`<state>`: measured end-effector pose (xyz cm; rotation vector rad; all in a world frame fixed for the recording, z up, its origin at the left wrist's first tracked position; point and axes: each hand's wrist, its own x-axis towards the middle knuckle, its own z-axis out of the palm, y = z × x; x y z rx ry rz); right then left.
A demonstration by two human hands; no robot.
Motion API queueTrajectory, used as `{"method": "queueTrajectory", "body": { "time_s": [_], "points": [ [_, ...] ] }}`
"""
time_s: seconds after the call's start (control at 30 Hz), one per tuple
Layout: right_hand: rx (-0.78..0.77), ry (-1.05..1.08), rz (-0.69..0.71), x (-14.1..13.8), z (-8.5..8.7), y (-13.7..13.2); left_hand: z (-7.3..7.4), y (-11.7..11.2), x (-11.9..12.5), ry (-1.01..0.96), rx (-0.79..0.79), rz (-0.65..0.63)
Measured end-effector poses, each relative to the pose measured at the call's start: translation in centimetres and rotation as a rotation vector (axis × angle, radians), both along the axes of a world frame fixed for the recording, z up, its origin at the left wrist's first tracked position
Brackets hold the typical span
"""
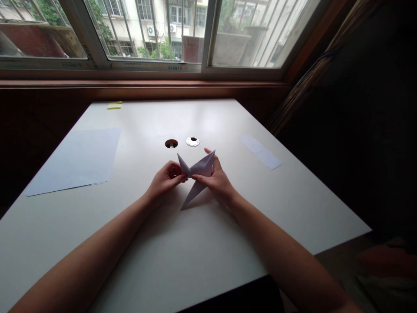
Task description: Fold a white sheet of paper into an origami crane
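Between my two hands is a folded white paper figure (202, 166), an origami piece with pointed ends. One point rises at the left, a broader one at the upper right, and a long one slants down toward me. My left hand (167, 177) pinches the figure near its middle, at the base of the left point. On the other side, my right hand (219, 176) is closed round the right part, its thumb laid along the near face and its other fingers mostly hidden behind the paper. Both hands are just above the white table.
Flat paper sheets (78, 158) lie at the left of the white table (182, 269). A narrow paper strip (261, 151) lies at the right. Beyond the hands are a round cable hole (171, 143) and its metal cover (192, 141). Yellow sticky notes (114, 105) sit near the far edge.
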<state>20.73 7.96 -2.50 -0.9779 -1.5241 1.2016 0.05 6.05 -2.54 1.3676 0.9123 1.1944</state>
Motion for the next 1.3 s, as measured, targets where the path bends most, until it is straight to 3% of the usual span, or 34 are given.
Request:
{"method": "queueTrajectory", "body": {
  "time_s": [0.4, 0.7, 0.93, 1.3],
  "points": [
    [0.066, -0.013, 0.042, 0.1, -0.4, 0.1, -0.1, 0.2, 0.1, -0.050, -0.027, -0.024],
    [-0.034, 0.187, 0.151, -0.1, -0.4, 0.3, 0.0, 0.0, 0.2, -0.112, 0.013, 0.053],
    [0.018, 0.187, 0.066, 0.2, 0.0, 0.2, 0.1, -0.1, 0.2, -0.083, 0.077, 0.114],
    [0.261, -0.007, 0.070, 0.9, 1.1, -0.3, 0.8, -0.6, 0.4, -0.054, 0.128, 0.102]
  ]
}}
